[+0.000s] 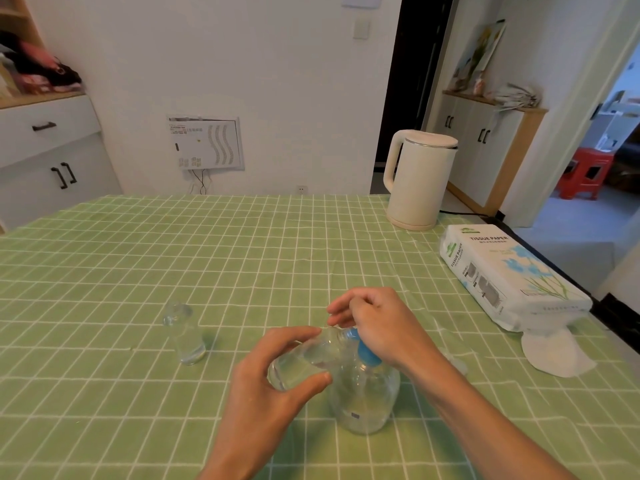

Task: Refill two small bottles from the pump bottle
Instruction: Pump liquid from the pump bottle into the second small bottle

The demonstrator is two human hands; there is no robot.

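Pump bottle (363, 400) stands upright on the table (173, 254), near the front edge, just R of centre. It's clear w/ a blue pump head (365, 355).

Head view (the only one):
- L hand (263, 386) grips a small bottle (308, 358), thumb and fingers curled round its base end. The bottle is tipped almost sideways, w/ its mouth up against the pump spout.
- R hand (381, 327) sits on top of the pump head, fingers curled down round the spout area. Fingertips hide the exact spot where spout meets mouth, so can't tell if it's lined up.
- Second small bottle (183, 336) stands upright by itself, well L of the hands. There looks to be some clear liquid low in it, but can't tell how full it is or whether it's capped.

Step, as I read it: filling bottle no. 1, w/ the other one waiting. Next move probably calls for a straight downward press w/ the R hand while the L hand keeps the mouth tight under the spout. A sideways push could tip the pump bottle or squirt past the mouth.

Room & edges:
- Lots of bare green check cloth ahead and to the L, so there's plenty of space to set the bottle down or reach for the second one.
- R side is tighter. The tissue pack (509, 275) lies along the R edge w/ a sheet hanging out, and the kettle (420, 178) sits at the far R corner. Both are well apart from the hands.
- A small pale thing behind the R forearm is too blurred to name.
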